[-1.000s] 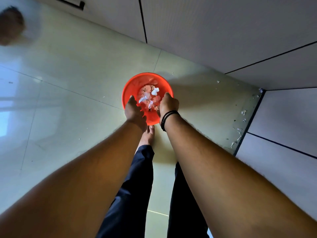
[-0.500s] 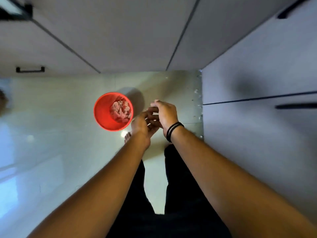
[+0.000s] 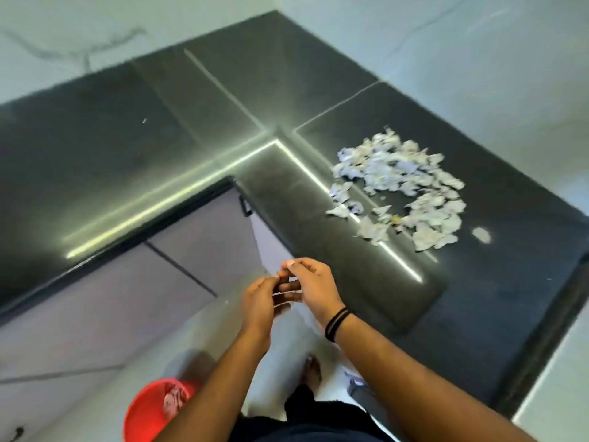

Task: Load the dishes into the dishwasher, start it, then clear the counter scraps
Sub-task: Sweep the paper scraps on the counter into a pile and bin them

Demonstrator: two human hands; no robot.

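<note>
Head view: left hand (image 3: 258, 298) and right hand (image 3: 314, 287) touch, fingers loosely curled, empty.

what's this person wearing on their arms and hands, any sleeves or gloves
No sleeves and no gloves: both forearms are bare up to the edge of the picture. The right hand has thin black bands round its wrist, which look like two or three cords side by side. The left hand and its wrist carry nothing. No rings can be made out on either hand.

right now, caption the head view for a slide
Hands meet above dark counter; paper scraps heaped right.
</note>
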